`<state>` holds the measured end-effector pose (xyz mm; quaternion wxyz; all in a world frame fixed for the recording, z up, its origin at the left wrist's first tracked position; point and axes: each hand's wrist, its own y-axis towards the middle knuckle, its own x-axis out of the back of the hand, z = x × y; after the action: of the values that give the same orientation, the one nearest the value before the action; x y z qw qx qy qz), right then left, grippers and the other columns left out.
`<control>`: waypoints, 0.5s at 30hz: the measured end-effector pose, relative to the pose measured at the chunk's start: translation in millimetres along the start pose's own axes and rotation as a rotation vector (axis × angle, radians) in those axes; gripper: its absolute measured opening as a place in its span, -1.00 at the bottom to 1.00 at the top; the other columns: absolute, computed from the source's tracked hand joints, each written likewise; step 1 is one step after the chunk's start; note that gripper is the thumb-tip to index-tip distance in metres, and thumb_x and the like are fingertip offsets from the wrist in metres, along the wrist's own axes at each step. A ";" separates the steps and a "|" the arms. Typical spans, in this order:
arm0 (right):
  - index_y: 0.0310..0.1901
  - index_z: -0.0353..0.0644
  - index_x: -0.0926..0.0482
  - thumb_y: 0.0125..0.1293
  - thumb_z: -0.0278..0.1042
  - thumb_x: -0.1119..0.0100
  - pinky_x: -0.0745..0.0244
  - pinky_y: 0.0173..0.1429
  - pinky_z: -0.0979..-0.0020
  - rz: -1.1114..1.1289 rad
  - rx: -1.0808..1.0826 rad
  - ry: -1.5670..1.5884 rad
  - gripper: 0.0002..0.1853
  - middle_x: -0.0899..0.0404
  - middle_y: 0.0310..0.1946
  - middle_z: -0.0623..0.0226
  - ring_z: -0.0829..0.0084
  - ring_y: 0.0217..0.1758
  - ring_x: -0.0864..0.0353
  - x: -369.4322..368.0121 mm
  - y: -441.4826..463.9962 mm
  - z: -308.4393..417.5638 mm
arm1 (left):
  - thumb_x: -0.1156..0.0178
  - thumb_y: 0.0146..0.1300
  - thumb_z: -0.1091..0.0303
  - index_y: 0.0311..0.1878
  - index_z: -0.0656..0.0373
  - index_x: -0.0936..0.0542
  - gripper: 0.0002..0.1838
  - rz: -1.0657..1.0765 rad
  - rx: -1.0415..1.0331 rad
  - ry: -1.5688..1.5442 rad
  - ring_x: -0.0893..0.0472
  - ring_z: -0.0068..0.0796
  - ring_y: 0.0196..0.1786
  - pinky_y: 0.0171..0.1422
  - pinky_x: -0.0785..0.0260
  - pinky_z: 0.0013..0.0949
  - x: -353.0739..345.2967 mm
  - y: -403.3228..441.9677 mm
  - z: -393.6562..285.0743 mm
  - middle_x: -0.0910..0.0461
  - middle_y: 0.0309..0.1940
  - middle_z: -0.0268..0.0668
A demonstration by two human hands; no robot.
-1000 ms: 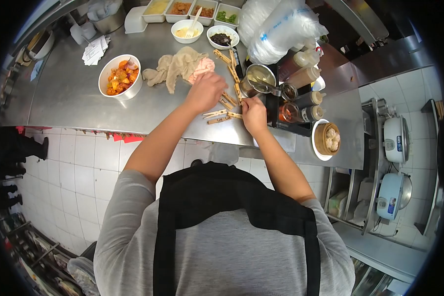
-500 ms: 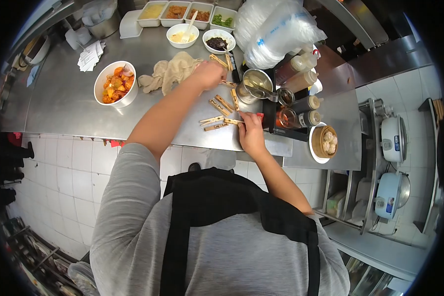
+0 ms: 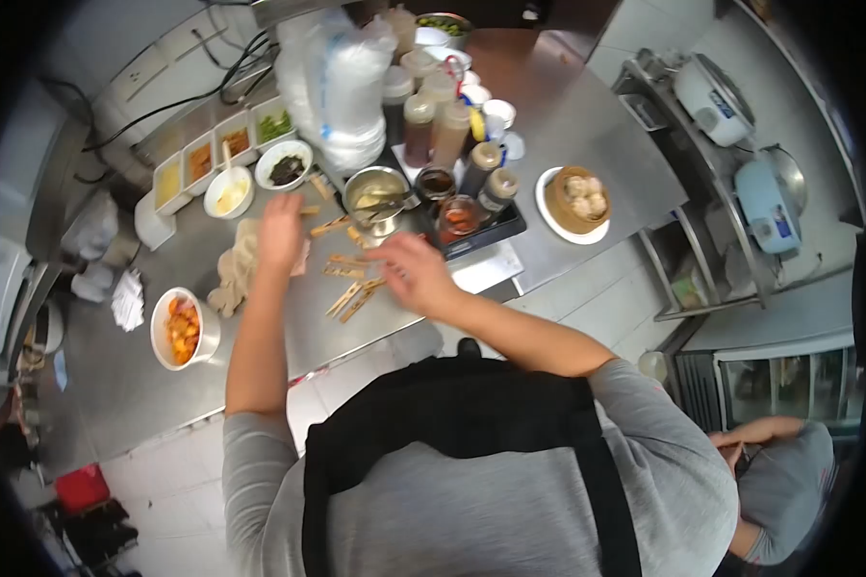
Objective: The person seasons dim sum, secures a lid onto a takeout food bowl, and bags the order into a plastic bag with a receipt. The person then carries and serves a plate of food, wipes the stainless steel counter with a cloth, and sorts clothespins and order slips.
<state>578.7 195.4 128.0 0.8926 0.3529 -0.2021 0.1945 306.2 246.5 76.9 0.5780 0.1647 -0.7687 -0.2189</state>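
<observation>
My left hand (image 3: 280, 234) is over the counter between the towel (image 3: 236, 267) and the clothespins, just below the bowl of dark food (image 3: 286, 168). Its fingers are blurred, and whether they hold anything cannot be made out. A pinkish slip (image 3: 301, 258) shows beside its wrist. My right hand (image 3: 416, 275) hovers with fingers apart at the right side of several wooden clothespins (image 3: 345, 269), some with dark marks. Beyond it stands a metal pot (image 3: 376, 195) with a ladle in it.
A tub of orange-red food (image 3: 178, 329) stands left. Topping containers (image 3: 199, 163) line the back, beside wrapped plastic (image 3: 342, 91). Sauce bottles (image 3: 449, 135) crowd a black tray. A steamer of dumplings (image 3: 579, 199) sits right. Another person (image 3: 789, 481) is at lower right.
The view has swung to the right, bringing another person into sight. My left hand has left the clothespins near the pot and moved toward the towel. My right hand's fingers have spread.
</observation>
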 end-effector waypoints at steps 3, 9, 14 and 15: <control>-0.13 -0.21 -0.59 0.19 -0.64 -0.10 -0.42 -0.32 0.47 -0.029 -0.040 0.090 -0.78 -0.47 -0.37 0.27 0.41 -0.40 -0.50 12.6 -0.4 -0.6 | -0.12 0.00 0.53 -0.12 0.13 -0.57 -0.70 0.032 -0.018 0.022 -0.54 -0.09 -0.08 -0.04 -0.41 -0.12 -3.6 -3.2 -2.9 -0.57 -0.22 -0.14; -0.14 -0.22 -0.60 0.20 -0.57 -0.15 -0.42 -0.32 0.51 0.094 -0.104 0.143 -0.81 -0.49 -0.36 0.29 0.46 -0.39 -0.49 39.5 -18.6 11.4 | -0.15 0.04 0.51 -0.02 0.01 -0.55 -0.62 0.243 0.100 0.170 -0.59 -0.11 -0.18 -0.09 -0.47 -0.16 -23.0 4.2 -4.0 -0.61 -0.22 -0.19; -0.12 -0.23 -0.61 0.24 -0.53 -0.16 -0.44 -0.28 0.53 0.031 -0.176 0.245 -0.82 -0.52 -0.31 0.35 0.55 -0.34 -0.49 56.7 -14.0 20.8 | -0.25 0.06 0.58 0.13 0.10 -0.44 -0.49 -0.004 0.417 -0.802 -0.61 -0.44 -0.31 -0.16 -0.45 -0.40 52.2 9.2 -83.6 -0.62 -0.32 -0.29; -0.11 -0.23 -0.60 0.25 -0.52 -0.16 -0.45 -0.28 0.53 0.006 -0.191 0.265 -0.81 -0.52 -0.30 0.37 0.58 -0.33 -0.49 61.2 -9.7 20.7 | -0.26 0.08 0.59 0.17 0.13 -0.40 -0.45 -0.021 0.445 -1.107 -0.61 -0.52 -0.32 -0.17 -0.44 -0.45 61.0 10.1 -98.9 -0.62 -0.33 -0.32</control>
<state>630.4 186.7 167.0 0.9404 0.2371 -0.1010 0.2221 384.2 209.8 155.4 0.0410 0.1508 -0.9814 -0.1117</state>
